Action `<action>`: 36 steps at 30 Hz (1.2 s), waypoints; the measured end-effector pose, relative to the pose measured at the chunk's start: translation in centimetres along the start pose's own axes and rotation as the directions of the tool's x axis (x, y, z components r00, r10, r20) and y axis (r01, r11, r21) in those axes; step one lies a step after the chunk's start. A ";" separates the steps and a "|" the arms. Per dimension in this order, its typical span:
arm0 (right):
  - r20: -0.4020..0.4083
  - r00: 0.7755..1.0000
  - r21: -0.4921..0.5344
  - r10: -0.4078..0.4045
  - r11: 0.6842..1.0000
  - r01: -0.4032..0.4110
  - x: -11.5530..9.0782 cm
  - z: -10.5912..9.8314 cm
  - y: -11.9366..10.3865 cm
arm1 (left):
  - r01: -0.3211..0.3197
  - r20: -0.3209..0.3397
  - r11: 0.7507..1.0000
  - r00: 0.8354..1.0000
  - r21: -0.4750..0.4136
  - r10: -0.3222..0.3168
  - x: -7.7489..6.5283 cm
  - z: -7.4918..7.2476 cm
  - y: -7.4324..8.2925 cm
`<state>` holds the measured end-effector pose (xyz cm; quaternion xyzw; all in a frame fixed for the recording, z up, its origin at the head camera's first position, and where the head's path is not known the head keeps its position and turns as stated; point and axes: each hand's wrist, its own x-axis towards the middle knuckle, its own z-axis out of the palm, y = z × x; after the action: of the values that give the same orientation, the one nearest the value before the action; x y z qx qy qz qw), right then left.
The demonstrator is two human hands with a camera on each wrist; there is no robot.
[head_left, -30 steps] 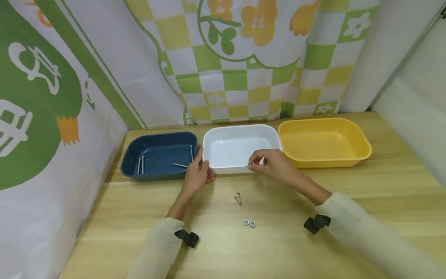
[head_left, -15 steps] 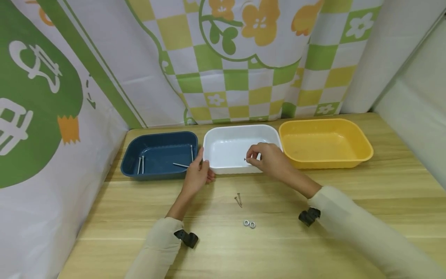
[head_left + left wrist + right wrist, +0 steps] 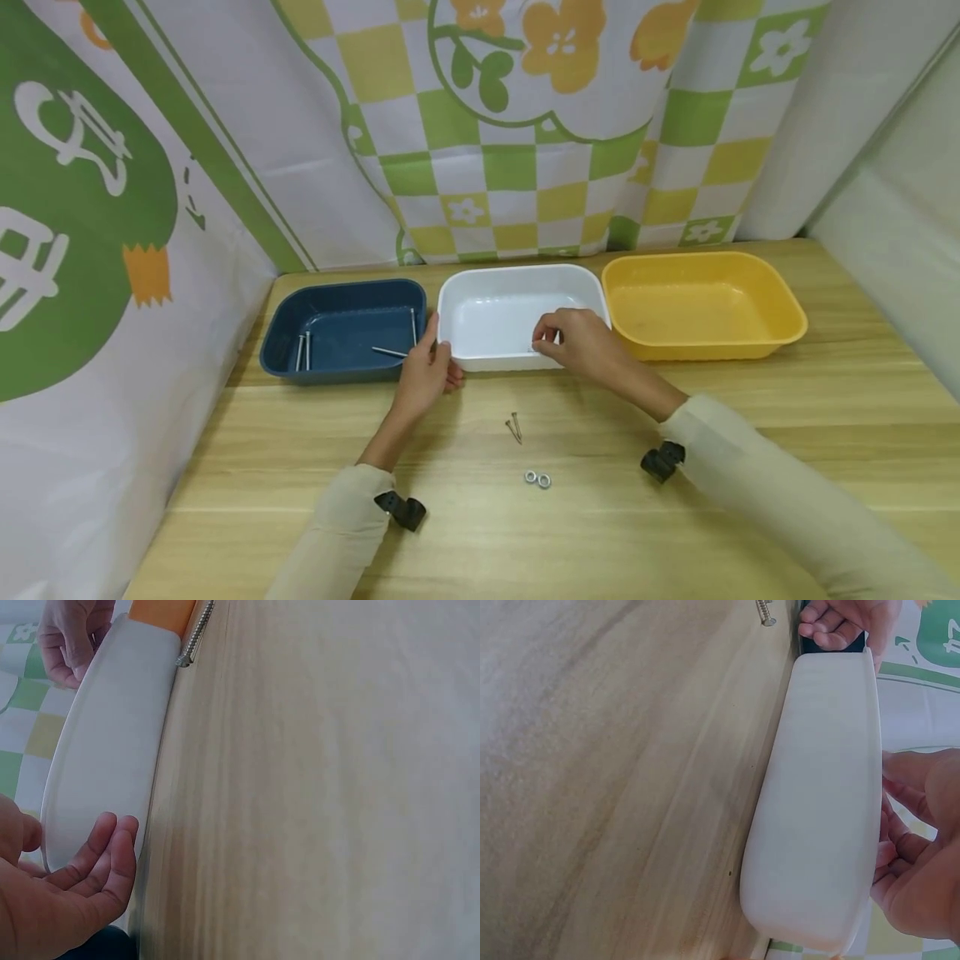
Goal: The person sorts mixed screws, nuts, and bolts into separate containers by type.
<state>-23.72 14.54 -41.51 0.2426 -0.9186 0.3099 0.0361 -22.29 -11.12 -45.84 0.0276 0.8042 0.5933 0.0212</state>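
Note:
My left hand (image 3: 422, 379) holds the left end of the white tray (image 3: 487, 364), with the thumb at its front left corner. In the left wrist view, the fingers of that hand bend along the tray's outer wall. My right hand (image 3: 581, 343) reaches over the tray's front rim, thumb and forefinger pinched together low inside it. A tiny end of a screw (image 3: 531, 349) shows at those fingertips; the rest is hidden. From the right wrist view, the tray wall (image 3: 817, 802) covers the pinched fingertips. On the table lie two screws (image 3: 513, 427) and two nuts (image 3: 537, 479).
Left of the white tray stands a dark blue tray (image 3: 341, 379) with several long bolts (image 3: 302, 353) in it. A yellow tray (image 3: 705, 352) adjoins on the right. A patterned cloth (image 3: 510, 200) hangs behind the wooden table (image 3: 600, 533).
My right hand has moved from the white tray's front rim to inside it, carrying the screw lower. The left hand has stayed at the tray's left end.

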 end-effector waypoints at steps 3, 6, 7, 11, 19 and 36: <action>-0.007 1.000 0.010 -0.004 1.000 0.004 0.0 0.0 0.1 | 0.003 -0.002 1.000 1.000 -0.003 -0.003 0.0 0.0 0.0; -0.012 1.000 0.027 0.004 1.000 -0.004 0.0 -0.1 0.1 | 0.008 -0.003 1.000 1.000 -0.007 -0.008 0.0 0.0 0.1; -0.014 1.000 0.034 0.009 0.999 -0.008 -0.1 -0.2 0.1 | 0.010 -0.004 1.000 1.000 -0.008 -0.010 0.0 0.0 0.1; -0.035 0.999 0.064 0.023 0.998 -0.021 -0.5 -0.3 0.2 | 0.019 0.000 1.000 1.000 -0.015 -0.019 0.0 0.0 0.0; -0.081 0.995 0.192 0.052 0.981 -0.036 -2.3 -0.9 -0.1 | 0.057 0.032 0.998 0.998 -0.014 -0.056 -0.4 -0.1 1.2; -0.019 0.996 0.315 0.084 0.946 -0.074 -5.8 -0.3 0.5 | 0.033 -0.009 0.999 0.999 -0.015 -0.034 0.3 0.0 -0.1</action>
<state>-18.90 17.51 -42.77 0.2031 -0.8658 0.4573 -0.0006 -22.58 -11.17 -45.96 0.0113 0.8002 0.5990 0.0277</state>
